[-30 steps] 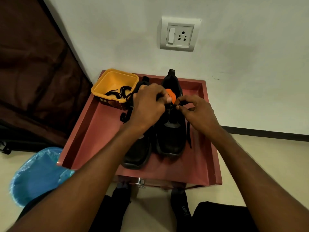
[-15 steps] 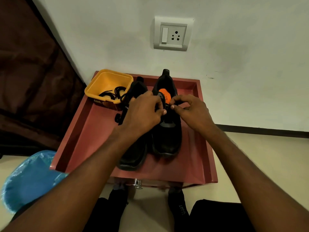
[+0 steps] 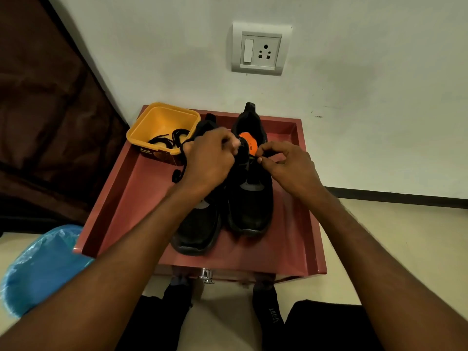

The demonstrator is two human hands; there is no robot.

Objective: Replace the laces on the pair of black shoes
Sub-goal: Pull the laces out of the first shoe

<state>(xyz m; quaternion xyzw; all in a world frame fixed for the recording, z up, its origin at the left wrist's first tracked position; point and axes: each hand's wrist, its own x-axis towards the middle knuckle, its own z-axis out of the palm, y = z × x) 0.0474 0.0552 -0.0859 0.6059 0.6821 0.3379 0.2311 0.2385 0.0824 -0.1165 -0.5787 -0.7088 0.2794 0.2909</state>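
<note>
Black shoes (image 3: pixel 228 198) mid-frame on red tray (image 3: pixel 121 198); left hand (image 3: pixel 210 160) and right hand (image 3: pixel 286 165) fingers both pinching black lace (image 3: pixel 183 158).

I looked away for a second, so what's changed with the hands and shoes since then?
Very little. Both hands stay at the throat of the right-hand shoe: the left hand still grips the lace there, and the right hand still pinches it beside the orange insole. Shoes, yellow tub and red tray have not shifted.
</note>
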